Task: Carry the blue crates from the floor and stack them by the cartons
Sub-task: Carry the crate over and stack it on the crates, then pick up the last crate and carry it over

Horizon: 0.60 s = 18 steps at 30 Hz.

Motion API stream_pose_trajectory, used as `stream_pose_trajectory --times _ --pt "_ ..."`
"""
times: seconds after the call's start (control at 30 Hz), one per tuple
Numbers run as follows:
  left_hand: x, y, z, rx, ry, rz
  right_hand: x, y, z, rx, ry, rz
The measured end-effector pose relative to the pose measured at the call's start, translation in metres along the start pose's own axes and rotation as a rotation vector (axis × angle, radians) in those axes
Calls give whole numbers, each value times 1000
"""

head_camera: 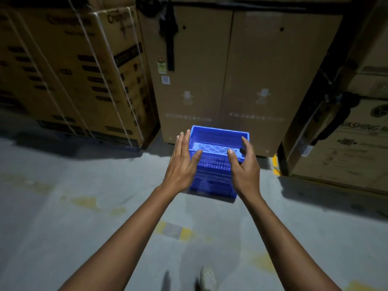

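A stack of blue crates [214,171] with slotted sides stands on the grey floor, right in front of a tall brown carton [226,80]. The top crate is empty, and its lattice bottom shows. My left hand [182,164] hovers at the stack's left side with fingers spread. My right hand [244,166] hovers at its right side, also with fingers apart. Both palms face inward, close to the top crate's rim. Neither hand grips anything.
A strapped carton [79,66] stands at the left, and more cartons [344,139] printed with washing-machine text stand at the right. A yellow marking [276,164] lies beside the crates. The concrete floor [84,217] has worn yellow paint. My shoe [207,278] shows at the bottom.
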<state>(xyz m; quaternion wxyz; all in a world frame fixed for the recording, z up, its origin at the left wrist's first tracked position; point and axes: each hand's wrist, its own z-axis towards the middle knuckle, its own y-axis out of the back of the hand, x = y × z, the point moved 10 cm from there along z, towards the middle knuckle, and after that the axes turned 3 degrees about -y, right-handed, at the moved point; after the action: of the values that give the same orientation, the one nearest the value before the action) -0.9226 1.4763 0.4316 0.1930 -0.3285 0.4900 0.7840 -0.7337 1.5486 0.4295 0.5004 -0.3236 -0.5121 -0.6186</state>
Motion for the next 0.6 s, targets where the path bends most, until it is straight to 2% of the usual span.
stream_pose_trajectory --times 0.27,0.43,0.6 --pt "-78 90 -107 -201 -42 90 107 29 -103 94 204 154" --pt "-126 106 -180 -307 -34 156 135 63 -154 196 266 216" --pt "-154 111 -277 -474 78 262 135 103 -219 352 281 254"
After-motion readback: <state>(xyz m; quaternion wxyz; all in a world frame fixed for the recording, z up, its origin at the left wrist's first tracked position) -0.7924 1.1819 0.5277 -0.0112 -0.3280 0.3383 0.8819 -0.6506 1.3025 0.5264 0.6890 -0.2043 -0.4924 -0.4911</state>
